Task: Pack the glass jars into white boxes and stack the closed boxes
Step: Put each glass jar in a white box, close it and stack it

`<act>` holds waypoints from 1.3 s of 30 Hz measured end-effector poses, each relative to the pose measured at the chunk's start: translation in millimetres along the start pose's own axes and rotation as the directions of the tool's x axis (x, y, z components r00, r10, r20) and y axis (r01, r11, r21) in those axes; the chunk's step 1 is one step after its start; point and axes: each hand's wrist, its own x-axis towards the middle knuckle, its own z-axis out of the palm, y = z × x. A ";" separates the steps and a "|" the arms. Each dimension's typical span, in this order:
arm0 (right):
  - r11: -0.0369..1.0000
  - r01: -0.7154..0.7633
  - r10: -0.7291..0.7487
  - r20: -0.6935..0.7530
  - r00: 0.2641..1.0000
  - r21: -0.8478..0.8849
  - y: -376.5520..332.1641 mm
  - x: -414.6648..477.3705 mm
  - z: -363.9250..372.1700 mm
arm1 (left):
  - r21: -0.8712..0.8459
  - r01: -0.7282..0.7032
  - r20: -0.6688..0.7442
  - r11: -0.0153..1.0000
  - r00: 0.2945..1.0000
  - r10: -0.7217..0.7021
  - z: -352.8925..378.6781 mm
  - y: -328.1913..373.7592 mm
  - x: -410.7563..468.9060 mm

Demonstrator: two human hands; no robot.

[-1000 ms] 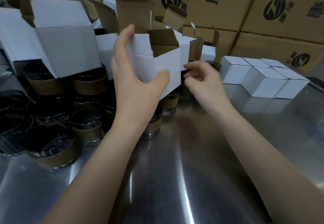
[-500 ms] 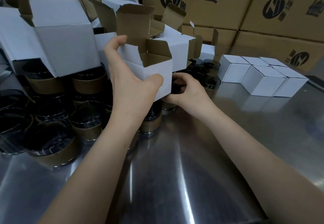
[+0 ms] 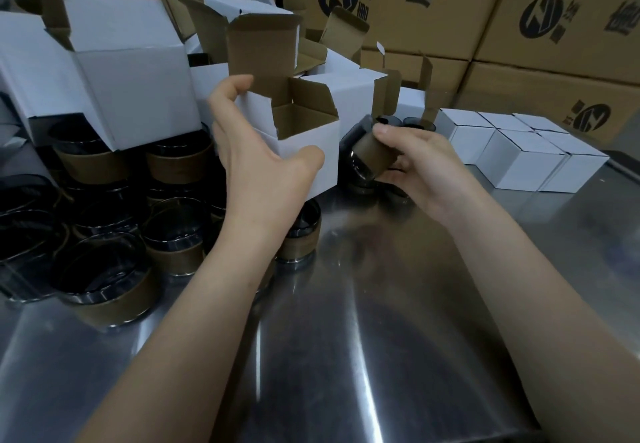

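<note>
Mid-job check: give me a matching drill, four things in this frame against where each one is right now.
Things:
1. open white box
2. tilted glass jar
3. closed white boxes
4. brown cartons

Places:
A. stacked at the back
B. gripped by the right hand
C. resting on the steel table, right side
D. held by the left hand

Pairs: 1-D, 2-B, 3-C, 4-A

place: packing workshop | evidence: stacked printed cartons [image 3: 433,2], steel worktable [image 3: 381,338], many jars [image 3: 104,290], white boxes [image 3: 519,155]
</note>
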 end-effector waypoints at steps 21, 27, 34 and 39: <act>0.814 0.438 -0.516 0.128 0.847 0.381 -40.4 -31.3 5.7 | 0.222 -0.292 0.127 0.930 0.955 0.270 12.3 -1.0 -14.8; 0.827 0.517 -0.559 0.215 0.801 0.223 -47.2 -35.2 8.3 | 0.176 -0.286 0.143 0.942 0.954 0.263 19.4 0.8 -23.9; 0.784 0.613 -0.595 0.164 0.787 -0.101 -43.4 -40.2 4.2 | 0.153 -0.285 0.149 0.946 0.953 0.263 26.5 0.1 -31.9; 0.751 0.596 -0.572 0.171 0.802 -0.284 -47.6 -41.5 -2.7 | 0.178 -0.281 0.154 0.943 0.954 0.256 30.0 -2.1 -34.8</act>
